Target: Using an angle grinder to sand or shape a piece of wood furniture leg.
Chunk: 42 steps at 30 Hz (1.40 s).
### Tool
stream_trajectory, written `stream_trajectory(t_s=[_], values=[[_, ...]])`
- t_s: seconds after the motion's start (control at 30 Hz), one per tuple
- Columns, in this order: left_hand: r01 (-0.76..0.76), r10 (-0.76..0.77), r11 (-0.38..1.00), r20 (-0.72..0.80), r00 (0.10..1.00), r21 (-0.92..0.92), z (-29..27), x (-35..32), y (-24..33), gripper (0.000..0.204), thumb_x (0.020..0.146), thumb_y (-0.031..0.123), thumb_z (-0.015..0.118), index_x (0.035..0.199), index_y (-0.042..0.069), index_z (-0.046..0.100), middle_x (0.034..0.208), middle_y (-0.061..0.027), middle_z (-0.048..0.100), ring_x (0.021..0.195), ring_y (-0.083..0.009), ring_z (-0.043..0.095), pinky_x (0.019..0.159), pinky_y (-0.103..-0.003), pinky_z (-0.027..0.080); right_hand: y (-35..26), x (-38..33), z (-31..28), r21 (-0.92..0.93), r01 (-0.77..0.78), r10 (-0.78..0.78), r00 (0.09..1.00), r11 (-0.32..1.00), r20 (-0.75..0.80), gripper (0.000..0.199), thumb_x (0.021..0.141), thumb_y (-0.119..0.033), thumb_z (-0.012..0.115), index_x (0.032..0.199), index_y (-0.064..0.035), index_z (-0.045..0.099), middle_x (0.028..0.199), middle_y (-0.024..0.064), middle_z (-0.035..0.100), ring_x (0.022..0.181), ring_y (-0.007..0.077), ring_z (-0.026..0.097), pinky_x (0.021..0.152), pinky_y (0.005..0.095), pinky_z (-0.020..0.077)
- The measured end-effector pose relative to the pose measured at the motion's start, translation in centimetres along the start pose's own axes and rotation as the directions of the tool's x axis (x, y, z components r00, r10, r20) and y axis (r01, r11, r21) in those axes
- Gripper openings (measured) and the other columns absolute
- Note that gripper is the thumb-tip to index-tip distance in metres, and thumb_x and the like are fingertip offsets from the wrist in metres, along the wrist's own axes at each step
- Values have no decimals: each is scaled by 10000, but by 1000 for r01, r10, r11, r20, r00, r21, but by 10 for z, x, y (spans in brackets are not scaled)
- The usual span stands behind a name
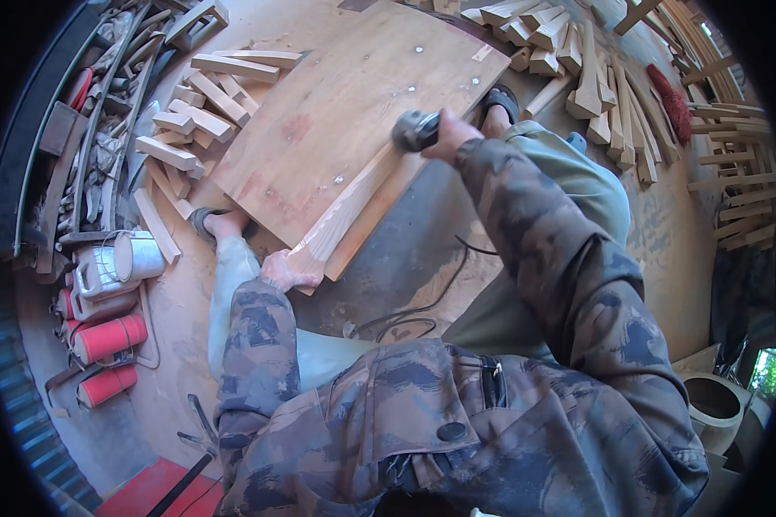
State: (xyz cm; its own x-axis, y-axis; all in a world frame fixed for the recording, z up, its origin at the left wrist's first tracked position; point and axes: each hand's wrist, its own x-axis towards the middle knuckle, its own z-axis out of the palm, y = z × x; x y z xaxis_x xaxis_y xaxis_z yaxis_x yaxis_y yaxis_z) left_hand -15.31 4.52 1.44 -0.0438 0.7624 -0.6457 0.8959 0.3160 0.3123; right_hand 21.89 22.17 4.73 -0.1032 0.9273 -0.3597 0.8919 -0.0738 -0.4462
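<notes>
nearest the viewer, a camouflage jacket (422,401) with a dark round button (451,432); whether the button is marked cannot be told. beyond the lap, a black cord (405,310) loops on the floor (664,276). the left grip (283,271) is closed around the near end of a pale wooden piece (353,207), which lies slantwise along the right-hand edge of a low plywood bench (319,112). the right grip (454,138) is clamped on a grey-and-black power tool (416,131) at the far end of that piece; any label on the tool is too small to read. to the left, a white pail (138,256), a silvery can (102,277) and two red cylinders, upper (110,338) and lower (107,385), stand or lie near one another, their surfaces too blurred for lettering to be made out. further off, cut wooden blocks (203,121) are heaped left of the bench. near its far right corner sits a small red-and-white patch (482,53), illegible at this scale. at upper right, tapered wooden legs (586,77) are piled beside a red bristly object (669,103).
</notes>
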Motion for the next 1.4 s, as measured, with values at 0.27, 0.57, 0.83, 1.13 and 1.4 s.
stream_trajectory(t_s=[0.27, 0.57, 0.83, 1.13, 1.4], values=[[13, -13, 1000, -6, 1000, 22, 5, 11, -20, 821, 476, 450, 874, 1117, 4, 624, 1076, -165, 664, 1023, -280, 627, 912, -361, 471, -26, -17, 37, 105, 122, -115, 991, 987, -73, 783, 642, -339, 814, 1186, 22, 382, 1022, 251, 632, 1010, 370, 625, 858, 401, 501], [-11, 11, 1000, 109, 994, 2, -3, 16, -23, 753, 485, 432, 878, 1082, 30, 658, 1020, -136, 686, 958, -257, 649, 871, -356, 483, -83, -76, 80, 115, 336, -350, 927, 935, 133, 712, 669, -296, 770, 1197, -45, 364, 915, 226, 647, 907, 398, 633, 769, 460, 509], [10, -8, 999, 57, 998, -37, -12, 2, -4, 793, 490, 400, 889, 1122, -3, 632, 1060, -150, 675, 1000, -257, 639, 906, -349, 466, 11, 16, -15, 20, -51, 52, 998, 998, -27, 782, 642, -361, 800, 1189, 24, 396, 1035, 252, 626, 1004, 357, 626, 859, 390, 487], [23, 1, 987, 142, 990, -162, -16, 7, -13, 807, 472, 403, 905, 1119, -1, 640, 1047, -125, 681, 992, -233, 639, 899, -336, 473, -56, -50, 67, 71, 290, -295, 953, 954, 76, 691, 655, -279, 783, 1165, -39, 383, 904, 216, 645, 908, 388, 641, 758, 460, 520], [52, -68, 988, -107, 992, -147, -4, 19, -40, 927, 451, 471, 907, 1160, 3, 536, 1115, -174, 625, 1052, -267, 599, 934, -354, 454, -24, -14, 47, 67, 289, -287, 957, 955, -31, 711, 635, -282, 811, 1147, -22, 394, 982, 249, 632, 957, 393, 627, 804, 435, 511]])
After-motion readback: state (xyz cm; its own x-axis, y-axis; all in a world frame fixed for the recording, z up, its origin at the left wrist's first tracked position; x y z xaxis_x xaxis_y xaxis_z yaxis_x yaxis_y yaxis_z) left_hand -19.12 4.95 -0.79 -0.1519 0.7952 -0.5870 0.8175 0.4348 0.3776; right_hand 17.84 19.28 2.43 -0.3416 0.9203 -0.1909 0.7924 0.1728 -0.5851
